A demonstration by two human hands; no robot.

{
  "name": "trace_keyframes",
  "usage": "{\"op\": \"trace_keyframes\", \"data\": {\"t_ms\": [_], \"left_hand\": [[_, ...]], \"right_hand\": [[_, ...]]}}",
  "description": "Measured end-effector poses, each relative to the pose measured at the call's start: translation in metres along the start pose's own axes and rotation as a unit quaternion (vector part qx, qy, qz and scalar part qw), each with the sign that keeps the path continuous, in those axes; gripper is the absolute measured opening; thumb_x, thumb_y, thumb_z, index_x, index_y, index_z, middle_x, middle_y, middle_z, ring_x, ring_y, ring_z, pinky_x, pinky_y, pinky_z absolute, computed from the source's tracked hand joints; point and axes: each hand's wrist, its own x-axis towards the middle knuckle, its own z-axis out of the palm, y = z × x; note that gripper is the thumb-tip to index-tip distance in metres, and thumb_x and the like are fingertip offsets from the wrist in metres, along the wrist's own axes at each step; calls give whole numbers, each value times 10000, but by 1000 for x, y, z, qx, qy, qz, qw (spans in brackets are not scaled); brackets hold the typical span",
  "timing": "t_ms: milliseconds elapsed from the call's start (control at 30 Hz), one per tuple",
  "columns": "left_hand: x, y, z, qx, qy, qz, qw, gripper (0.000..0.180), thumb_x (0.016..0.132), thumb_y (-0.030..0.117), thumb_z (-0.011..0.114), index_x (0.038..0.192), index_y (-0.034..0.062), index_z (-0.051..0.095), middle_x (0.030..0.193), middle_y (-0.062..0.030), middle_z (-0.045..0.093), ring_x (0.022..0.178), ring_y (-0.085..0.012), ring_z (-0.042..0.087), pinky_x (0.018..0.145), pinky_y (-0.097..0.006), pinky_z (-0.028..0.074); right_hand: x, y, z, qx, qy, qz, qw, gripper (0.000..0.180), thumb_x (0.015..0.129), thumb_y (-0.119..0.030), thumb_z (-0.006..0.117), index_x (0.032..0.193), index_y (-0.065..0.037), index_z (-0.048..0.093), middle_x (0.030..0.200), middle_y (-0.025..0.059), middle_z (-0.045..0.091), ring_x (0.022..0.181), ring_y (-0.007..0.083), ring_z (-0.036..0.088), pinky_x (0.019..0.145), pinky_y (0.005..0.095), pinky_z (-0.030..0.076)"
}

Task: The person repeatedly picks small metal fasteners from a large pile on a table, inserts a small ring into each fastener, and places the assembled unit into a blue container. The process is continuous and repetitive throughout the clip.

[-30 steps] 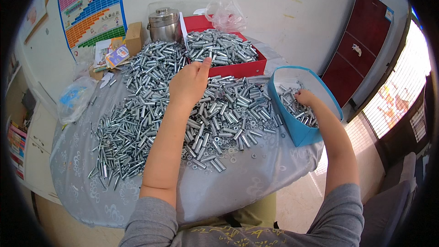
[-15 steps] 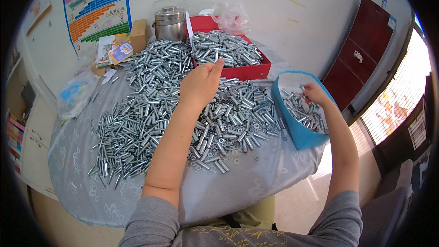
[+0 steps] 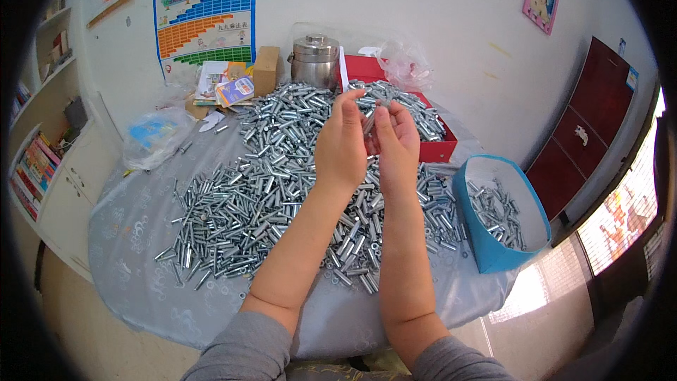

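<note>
The pale wall (image 3: 451, 0) closes off the far side, and the rounded table (image 3: 155, 303) fills most of the room before it. Its grey cloth shows as a broad strip along the left and near edges; past the right edge lies floor, with a dark red cabinet (image 3: 564, 148) beyond. A large heap (image 3: 240, 219) of metal covers the middle, thinning toward the near edge. The blue bin (image 3: 486, 250) stands at the right edge, open at the top, its inside partly covered with loose pieces. The red box (image 3: 438, 149), piled with more metal, sits behind the heap, and the steel pot (image 3: 314, 70) stands just left of the box. Both forearms cross the near edge side by side, with a narrow gap between them.

The left hand (image 3: 340, 148) and the right hand (image 3: 400, 152) are raised together in front of the box, above the far part of the heap. Their fingers curl toward each other, thumbs up. A metal piece (image 3: 369, 123) shows between them, grey and narrow, mostly covered; which hand grasps it cannot be told. The pieces in the heap are silvery and shiny: short, smooth cylinders, thinner rods (image 3: 187, 257) at the left, and small rings (image 3: 242, 295) near its front.
</note>
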Motion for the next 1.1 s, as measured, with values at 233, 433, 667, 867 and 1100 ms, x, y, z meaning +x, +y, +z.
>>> {"op": "trace_keyframes", "data": {"t_ms": [233,433,667,867,1100], "left_hand": [[1,-1,-3,174,36,94,980,588,911,515,245,1089,17,502,708,-165,621,671,-340,612,562,-400,457],[1,-1,2,211,-15,62,975,665,897,576,158,1066,58,540,695,-133,626,694,-313,614,589,-380,443],[6,-10,-4,171,-3,64,983,596,907,537,236,1006,41,551,630,-131,609,636,-328,607,550,-396,451],[5,-13,-2,199,1,57,978,584,906,540,233,981,59,556,625,-127,607,638,-334,601,554,-413,441],[4,-9,-3,220,-44,10,974,691,897,575,137,1024,44,560,753,-163,624,756,-356,596,655,-414,434]], "right_hand": [[5,3,-6,-41,-91,32,995,163,889,-102,497,1024,-31,440,716,-21,475,579,13,412,470,164,308],[8,-17,-26,-126,-92,195,968,211,906,-283,432,909,-94,525,687,-60,455,559,13,360,455,173,265],[4,-20,-17,-158,-80,171,969,233,920,-270,408,954,-69,522,675,-53,442,531,27,350,438,170,253],[7,-12,-24,-140,-96,177,969,219,919,-236,404,1004,-62,506,662,-25,449,509,40,355,418,172,251],[13,-11,-34,-183,-132,191,955,234,817,-150,405,970,-24,529,563,-8,447,455,50,413,378,187,300]]}}
